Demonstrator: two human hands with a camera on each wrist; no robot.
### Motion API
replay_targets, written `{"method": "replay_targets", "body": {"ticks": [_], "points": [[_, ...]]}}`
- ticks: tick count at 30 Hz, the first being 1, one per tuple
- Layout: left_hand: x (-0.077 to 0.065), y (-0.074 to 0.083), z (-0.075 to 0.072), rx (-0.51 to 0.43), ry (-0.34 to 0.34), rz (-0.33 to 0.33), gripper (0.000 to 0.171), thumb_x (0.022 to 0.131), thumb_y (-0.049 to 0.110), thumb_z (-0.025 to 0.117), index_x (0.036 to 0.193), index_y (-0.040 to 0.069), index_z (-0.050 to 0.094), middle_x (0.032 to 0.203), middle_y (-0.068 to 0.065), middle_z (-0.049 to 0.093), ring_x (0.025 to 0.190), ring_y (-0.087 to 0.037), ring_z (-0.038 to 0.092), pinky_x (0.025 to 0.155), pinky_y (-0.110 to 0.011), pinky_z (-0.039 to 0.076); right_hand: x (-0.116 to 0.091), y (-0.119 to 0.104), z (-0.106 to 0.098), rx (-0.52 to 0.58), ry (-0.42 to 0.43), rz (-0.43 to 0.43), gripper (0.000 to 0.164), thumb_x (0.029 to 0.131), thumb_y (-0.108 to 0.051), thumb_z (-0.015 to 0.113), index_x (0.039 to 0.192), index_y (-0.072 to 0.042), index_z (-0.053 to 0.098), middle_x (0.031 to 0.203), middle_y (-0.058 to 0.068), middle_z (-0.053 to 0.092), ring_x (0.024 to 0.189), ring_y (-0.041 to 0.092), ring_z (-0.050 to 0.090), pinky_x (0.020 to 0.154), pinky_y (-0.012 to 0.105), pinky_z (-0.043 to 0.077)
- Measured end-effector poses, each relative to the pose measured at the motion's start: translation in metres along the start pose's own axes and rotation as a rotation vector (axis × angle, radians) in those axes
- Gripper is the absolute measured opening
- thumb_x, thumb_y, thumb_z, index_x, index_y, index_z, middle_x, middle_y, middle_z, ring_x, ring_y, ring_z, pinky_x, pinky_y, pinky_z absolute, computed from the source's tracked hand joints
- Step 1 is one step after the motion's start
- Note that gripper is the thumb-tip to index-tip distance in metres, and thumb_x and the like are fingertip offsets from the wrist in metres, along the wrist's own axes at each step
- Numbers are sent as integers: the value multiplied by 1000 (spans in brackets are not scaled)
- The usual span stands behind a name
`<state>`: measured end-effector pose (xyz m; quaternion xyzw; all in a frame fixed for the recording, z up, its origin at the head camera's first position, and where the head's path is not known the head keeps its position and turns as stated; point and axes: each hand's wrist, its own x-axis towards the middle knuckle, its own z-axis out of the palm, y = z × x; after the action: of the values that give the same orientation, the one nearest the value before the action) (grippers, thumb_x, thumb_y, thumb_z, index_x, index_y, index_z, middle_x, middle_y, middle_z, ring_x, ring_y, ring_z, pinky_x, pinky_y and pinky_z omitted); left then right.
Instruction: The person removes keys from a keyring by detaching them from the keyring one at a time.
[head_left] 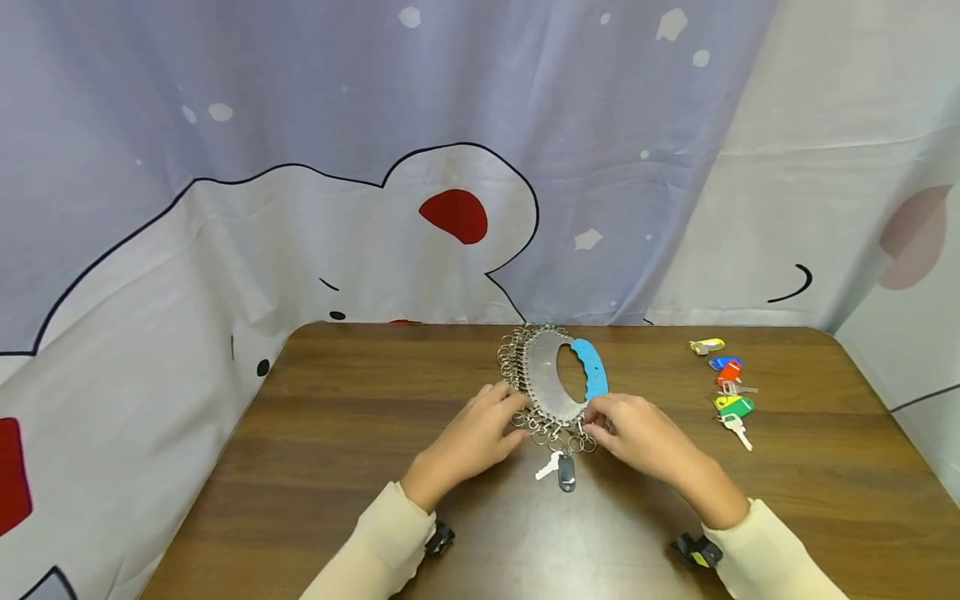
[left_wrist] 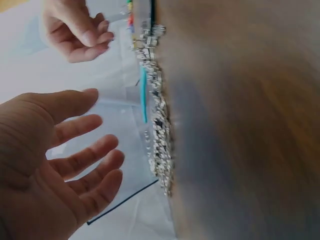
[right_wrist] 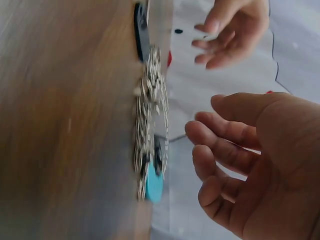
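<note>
A crescent-shaped metal key holder (head_left: 543, 379) with a blue handle (head_left: 595, 368) lies on the table, its outer edge lined with many clips and rings (head_left: 551, 432). From its near side a key (head_left: 549, 466) and a black key tag (head_left: 567, 473) hang out flat on the wood. My left hand (head_left: 480, 427) hovers by the holder's near left edge, fingers loosely bent and apart from the rings in the left wrist view. Over the lower end of the handle is my right hand (head_left: 637, 433). Its curled fingers (right_wrist: 202, 132) hold nothing in the right wrist view.
Toward the right of the brown table (head_left: 337, 467) lie several tagged keys: a yellow tag (head_left: 707, 344) at the back, then blue (head_left: 722, 362), red (head_left: 730, 372) and green (head_left: 738, 407) tags, and a loose-lying key (head_left: 738, 431). A printed curtain (head_left: 360, 233) hangs behind the table.
</note>
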<state>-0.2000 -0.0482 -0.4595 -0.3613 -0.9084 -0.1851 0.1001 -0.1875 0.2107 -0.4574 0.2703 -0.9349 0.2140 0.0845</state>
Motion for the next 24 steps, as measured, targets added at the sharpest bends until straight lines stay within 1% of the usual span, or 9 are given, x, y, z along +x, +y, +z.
{"method": "replay_targets", "body": {"ticks": [5,8,12,15,18,20,24], "points": [[9,6,5,-59,-20,-58,25,82,17,75,105,10,68,98,-3,60,90,-18,54,81,-33,52,6,-13,12,4,-71,35,7,82,-21,74,81,-22,67,66,-16,57,62,4,54,57,29,49],[15,9,9,-88,-52,-83,16,81,14,74,96,9,68,90,-3,60,84,-15,53,75,-31,51,9,-20,19,-43,-117,66,9,80,-25,75,80,-23,66,64,-16,57,60,5,54,54,32,48],[21,13,16,-112,-87,-112,11,79,11,73,89,11,67,79,1,55,75,-13,50,67,-28,48,12,-24,24,-113,-160,124,15,78,-28,76,74,-23,62,65,-10,58,61,11,56,51,37,48],[24,16,20,-117,-102,-133,10,79,12,74,86,12,67,76,4,53,73,-12,51,66,-27,46,12,-25,26,-140,-175,164,23,77,-31,77,68,-23,57,64,-9,56,59,13,55,48,37,46],[27,18,23,-121,-109,-153,8,79,12,73,81,14,66,75,5,54,75,-12,51,67,-28,46,13,-25,28,-137,-178,175,29,77,-32,77,65,-23,53,62,-9,54,56,12,52,46,36,43],[28,19,24,-122,-112,-161,7,78,12,72,78,15,66,75,5,55,75,-13,52,67,-28,47,14,-25,30,-128,-184,175,30,78,-33,76,64,-23,52,61,-9,54,56,12,51,46,35,43],[30,19,28,-121,-135,-164,8,77,11,71,76,15,65,75,4,56,75,-12,54,67,-27,48,15,-24,33,-109,-196,175,25,80,-27,74,64,-22,55,61,-9,55,57,11,51,47,34,44]]}}
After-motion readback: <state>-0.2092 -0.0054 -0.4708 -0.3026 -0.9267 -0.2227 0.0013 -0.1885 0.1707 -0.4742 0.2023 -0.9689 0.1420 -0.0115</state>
